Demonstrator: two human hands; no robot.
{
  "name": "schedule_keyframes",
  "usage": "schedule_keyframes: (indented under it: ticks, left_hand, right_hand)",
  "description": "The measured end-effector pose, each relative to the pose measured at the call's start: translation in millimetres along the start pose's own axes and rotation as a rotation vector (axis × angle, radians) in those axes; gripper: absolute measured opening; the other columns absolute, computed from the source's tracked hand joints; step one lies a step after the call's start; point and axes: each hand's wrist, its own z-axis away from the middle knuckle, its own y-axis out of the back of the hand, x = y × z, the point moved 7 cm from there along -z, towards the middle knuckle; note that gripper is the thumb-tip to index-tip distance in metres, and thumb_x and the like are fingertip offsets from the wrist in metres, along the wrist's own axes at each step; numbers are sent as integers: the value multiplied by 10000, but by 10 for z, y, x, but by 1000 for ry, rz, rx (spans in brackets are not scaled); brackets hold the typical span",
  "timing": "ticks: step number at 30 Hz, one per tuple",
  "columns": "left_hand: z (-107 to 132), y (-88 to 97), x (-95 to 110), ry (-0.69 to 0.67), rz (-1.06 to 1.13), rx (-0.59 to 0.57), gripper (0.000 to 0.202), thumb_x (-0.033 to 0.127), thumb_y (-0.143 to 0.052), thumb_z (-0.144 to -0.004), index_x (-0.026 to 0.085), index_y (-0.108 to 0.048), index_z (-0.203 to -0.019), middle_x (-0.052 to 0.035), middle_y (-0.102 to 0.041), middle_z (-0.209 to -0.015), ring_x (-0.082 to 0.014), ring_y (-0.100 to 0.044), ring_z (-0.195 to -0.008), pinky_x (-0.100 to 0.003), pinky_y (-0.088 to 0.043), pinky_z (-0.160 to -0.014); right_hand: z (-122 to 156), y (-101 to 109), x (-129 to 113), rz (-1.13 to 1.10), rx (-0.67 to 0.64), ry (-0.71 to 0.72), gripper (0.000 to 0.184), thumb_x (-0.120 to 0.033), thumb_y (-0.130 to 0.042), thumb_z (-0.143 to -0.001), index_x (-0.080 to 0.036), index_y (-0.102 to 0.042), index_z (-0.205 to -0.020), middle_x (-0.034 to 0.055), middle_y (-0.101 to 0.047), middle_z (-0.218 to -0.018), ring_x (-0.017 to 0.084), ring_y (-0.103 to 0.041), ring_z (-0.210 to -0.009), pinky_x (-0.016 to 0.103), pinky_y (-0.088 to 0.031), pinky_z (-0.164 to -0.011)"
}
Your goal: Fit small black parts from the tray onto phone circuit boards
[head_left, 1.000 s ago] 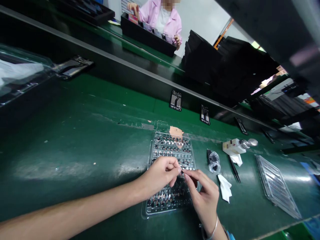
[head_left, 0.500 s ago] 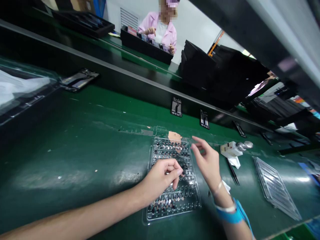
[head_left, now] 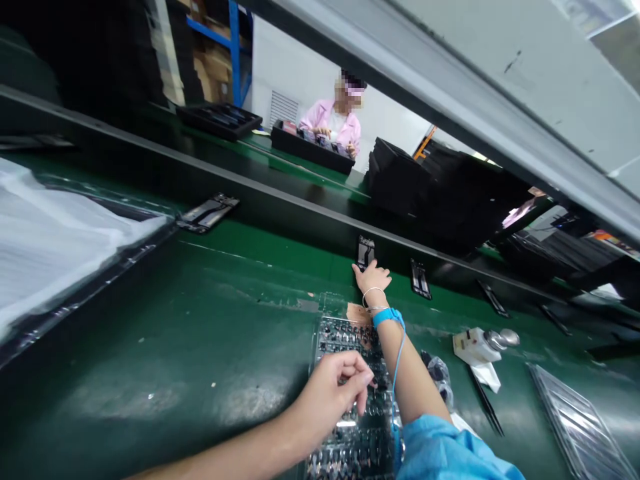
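Clear plastic tray (head_left: 325, 327) of small dark parts (head_left: 350, 340) lies on the green bench mat (head_left: 150, 320), under your left hand (head_left: 335, 393). Fingers curled, right over the tray; can't tell if they pinch anything. Your right hand (head_left: 371, 277) reaches past the tray, open, fingers spread, just below a black phone frame (head_left: 365, 253) on the ledge (head_left: 300, 217). Blue wrist strap (head_left: 388, 317) on that wrist.

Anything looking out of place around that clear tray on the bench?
A torn tan scrap lies at the far end of the clear tray, overlapping its edge, and looks stray beside the neat rows of small parts. Next to it, the green bench mat has a scuffed, worn strip.
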Motion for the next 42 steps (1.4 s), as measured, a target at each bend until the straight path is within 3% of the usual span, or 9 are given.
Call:
schedule_keyframes:
  ticks: [7, 11, 16, 20, 24, 29, 33, 37, 42]
  left_hand:
    - [-42, 166, 136, -48, -9, 108, 218, 329, -509, -766, 152, -475, -644, 38, -482, -449, -72, -343, -406, -188, -257, -435]
    - [-63, 360, 231, -133, -17, 238, 190, 282, -533, -771, 135, -522, -650, -4, -543, -676, -71, -393, -499, -185, -311, -470]
    - [-67, 459, 279, -201, 113, 310, 194, 306, -560, -769, 135, -549, -679, -74, -549, -1068, -144, -525, -809, -220, -440, -611]
    - [4, 309, 222, -172, 129, 251, 203, 330, -532, -795, 143, -537, -716, -25, -598, -749, -118, -526, -606, -225, -432, -543]
    - [100, 32, 56, -35, -68, 86, 224, 334, -549, -770, 138, -533, -662, 25, -512, -562, -96, -451, -480, -206, -347, -472]
    - [222, -272, -55, 45, -209, -175, 161, 239, -573, -716, 130, -552, -599, 17, -531, -593, -118, -481, -608, -212, -355, -600]
    - [245, -313, -62, 31, -276, -237, 158, 227, -568, -730, 127, -588, -609, 12, -543, -605, -117, -482, -601, -209, -347, -591]
    - [262, -312, -80, 3, -399, -248, 159, 223, -594, -739, 137, -649, -617, -1, -568, -632, -130, -516, -634, -217, -365, -611]
    - [260, -210, 118, -97, -374, -129, 132, 246, -603, -754, 172, -675, -671, -60, -549, -1009, -198, -526, -929, -258, -430, -689]
  right_hand:
    - [-75, 140, 29, -199, -21, -63, 307, -292, -515, -860, -158, -505, -1136, 78, -533, -1145, 206, -555, -965, 415, -469, -799]
    - [21, 387, 189, -411, -91, -34, 283, -299, -495, -871, -152, -518, -1111, 71, -570, -1079, 178, -585, -890, 372, -496, -747]
    - [943, 766, 537, -605, -143, 152, 455, -286, -632, -732, -162, -490, -1147, 68, -627, -1014, 198, -591, -927, 347, -491, -785]
    - [1899, 1111, 729, -592, -57, 544, 526, -276, -676, -666, -226, -522, -1167, 111, -508, -1220, 309, -430, -1134, 497, -383, -908]
    - [2098, 1074, 1086, -839, -196, 288, 492, -356, -516, -816, -229, -392, -1274, 80, -616, -985, 207, -587, -825, 330, -492, -694]
    - [2019, 835, 1176, -1237, -387, -5, 424, -385, -522, -813, -193, -459, -1185, -55, -489, -486, 123, -481, -433, 222, -411, -446]
    - [2049, 817, 1119, -1454, -399, -40, 486, -380, -577, -768, -201, -453, -1202, -28, -563, -533, 145, -533, -463, 238, -432, -456]
    - [2105, 839, 1131, -1504, -388, -14, 283, -331, -582, -772, -175, -596, -1007, 47, -647, -707, 177, -592, -602, 256, -463, -513]
    - [2201, 830, 1108, -1555, -428, -98, 186, -304, -601, -765, -188, -619, -909, 28, -658, -764, 173, -593, -702, 235, -456, -586]
